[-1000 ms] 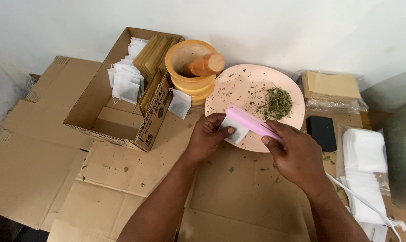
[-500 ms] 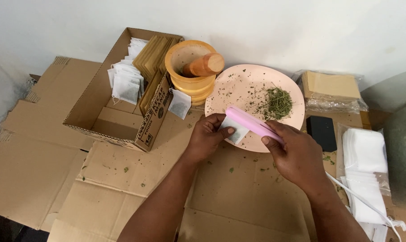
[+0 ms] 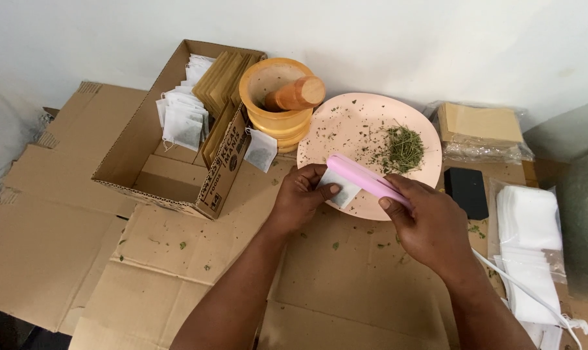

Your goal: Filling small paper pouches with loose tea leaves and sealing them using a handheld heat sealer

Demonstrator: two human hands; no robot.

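Your left hand [image 3: 300,198] pinches a small white paper sachet [image 3: 339,188] at the near rim of the round pink plate [image 3: 346,126], thumb on top, fingers clamped on its left edge. Your right hand [image 3: 430,227] grips a slim pink bar-shaped sealer [image 3: 365,176], fingers wrapped tight round its near end, and the tool lies across the sachet's upper edge, touching it. On the plate's far right side sits a small heap of dried green herbs [image 3: 404,148], with crumbs scattered over the rest. Just left of the plate stands a yellow wooden mortar [image 3: 274,110] with a pestle [image 3: 297,95] leaning inside. Further left of the plate, an open cardboard box [image 3: 144,155] holds filled white sachets [image 3: 183,123]. Right of the plate lies a flat black rectangular block [image 3: 466,192], and beyond it a stack of empty white sachets [image 3: 530,253]. Flattened cardboard [image 3: 177,272] covers everything under the plate.
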